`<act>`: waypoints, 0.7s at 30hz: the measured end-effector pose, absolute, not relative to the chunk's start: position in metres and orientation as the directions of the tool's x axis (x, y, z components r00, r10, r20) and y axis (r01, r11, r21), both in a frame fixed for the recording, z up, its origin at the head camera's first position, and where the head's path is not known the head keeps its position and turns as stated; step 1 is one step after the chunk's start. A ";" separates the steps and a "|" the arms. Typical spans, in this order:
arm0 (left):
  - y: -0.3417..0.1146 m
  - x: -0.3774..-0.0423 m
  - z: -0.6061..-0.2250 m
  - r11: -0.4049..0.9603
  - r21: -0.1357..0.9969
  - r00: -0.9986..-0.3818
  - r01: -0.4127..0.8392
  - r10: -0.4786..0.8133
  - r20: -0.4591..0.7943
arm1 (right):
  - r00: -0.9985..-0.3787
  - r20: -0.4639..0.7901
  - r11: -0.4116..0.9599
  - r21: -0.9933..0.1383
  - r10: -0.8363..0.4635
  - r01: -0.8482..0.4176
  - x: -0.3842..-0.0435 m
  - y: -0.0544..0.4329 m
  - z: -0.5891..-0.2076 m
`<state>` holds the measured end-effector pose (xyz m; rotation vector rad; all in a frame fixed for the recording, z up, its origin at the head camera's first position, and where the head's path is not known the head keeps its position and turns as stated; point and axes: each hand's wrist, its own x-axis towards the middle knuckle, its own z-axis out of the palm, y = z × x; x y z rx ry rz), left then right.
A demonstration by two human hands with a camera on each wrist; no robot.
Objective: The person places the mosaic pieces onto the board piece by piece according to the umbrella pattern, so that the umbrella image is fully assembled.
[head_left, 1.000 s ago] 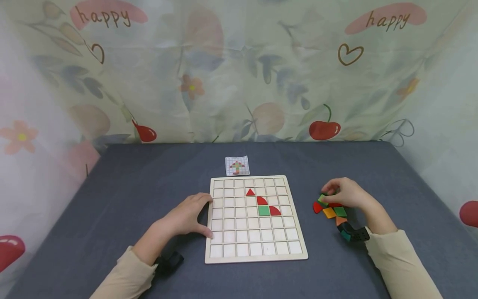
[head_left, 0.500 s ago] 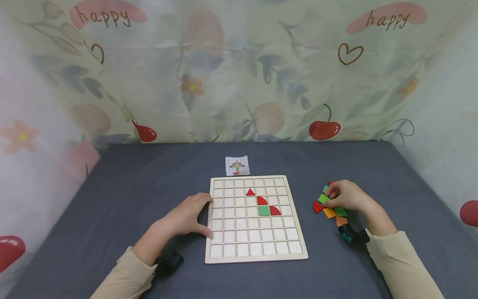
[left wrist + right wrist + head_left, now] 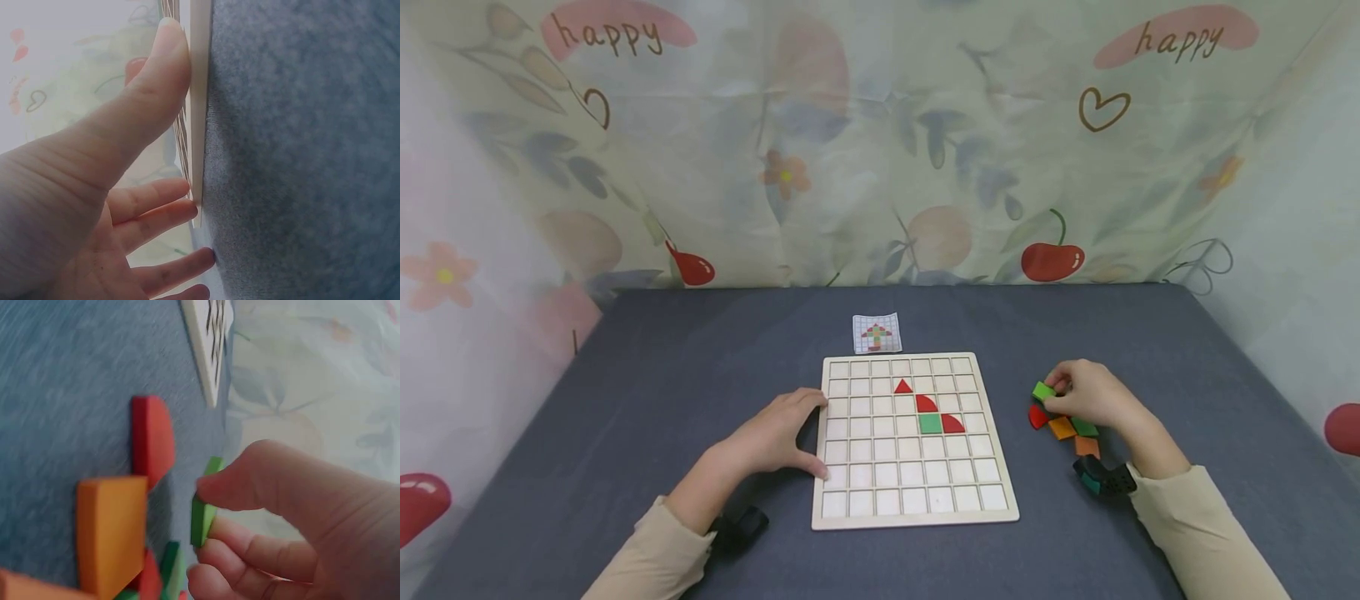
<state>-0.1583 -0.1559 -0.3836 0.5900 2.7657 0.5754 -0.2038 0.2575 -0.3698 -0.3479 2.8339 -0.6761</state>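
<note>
My right hand (image 3: 1086, 392) pinches a light green square tile (image 3: 201, 520) between thumb and fingertips, tilted and raised off the cloth. Below and beside that hand lies a loose cluster: a red quarter-round tile (image 3: 1037, 417), a yellow-orange square (image 3: 1062, 428), a darker green tile (image 3: 1084, 427) and an orange tile (image 3: 1087, 447). The hand hides part of it. My left hand (image 3: 778, 429) touches the left edge of a pale wooden grid board (image 3: 917, 523), thumb and fingers spread along it. On the board sit a red triangle (image 3: 902, 387), two red quarter-rounds (image 3: 926, 403) and a green square (image 3: 930, 423).
A small printed card (image 3: 876, 333) with a coloured tree-like figure on a grid lies just behind the board. Dark grey cloth (image 3: 715, 350) covers the table, and a patterned curtain (image 3: 880, 150) hangs at the back. Both wrists wear black cameras.
The right hand's fingertips shift over the cluster and take hold of the light green tile, which has moved slightly up and left. The left hand and board stay in place.
</note>
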 end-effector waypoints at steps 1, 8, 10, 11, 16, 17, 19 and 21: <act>-0.156 -0.158 -0.383 0.839 0.428 -0.885 0.335 0.436 -0.163 | -0.951 -0.140 0.864 -0.470 -0.277 -0.182 -0.203 0.256 -0.369; -0.156 -0.158 -0.383 0.840 0.429 -0.885 0.331 0.435 -0.168 | -0.946 -0.102 0.834 -0.507 -0.308 -0.217 -0.198 0.234 -0.358; -0.155 -0.158 -0.383 0.842 0.428 -0.884 0.329 0.434 -0.172 | -0.942 -0.099 0.828 -0.512 -0.320 -0.227 -0.196 0.228 -0.356; -0.155 -0.158 -0.383 0.842 0.427 -0.884 0.329 0.434 -0.175 | -0.940 -0.099 0.824 -0.516 -0.327 -0.232 -0.195 0.225 -0.355; -0.156 -0.158 -0.383 0.843 0.423 -0.882 0.331 0.436 -0.180 | -0.922 -0.090 0.785 -0.559 -0.376 -0.266 -0.193 0.210 -0.354; -0.156 -0.158 -0.384 0.843 0.423 -0.881 0.332 0.437 -0.180 | -0.918 -0.083 0.776 -0.566 -0.388 -0.277 -0.193 0.208 -0.354; -0.156 -0.158 -0.383 0.843 0.422 -0.881 0.332 0.437 -0.179 | -0.909 -0.058 0.761 -0.570 -0.412 -0.308 -0.192 0.202 -0.355; -0.156 -0.158 -0.384 0.843 0.422 -0.882 0.332 0.437 -0.178 | -0.901 -0.028 0.750 -0.566 -0.433 -0.343 -0.192 0.196 -0.358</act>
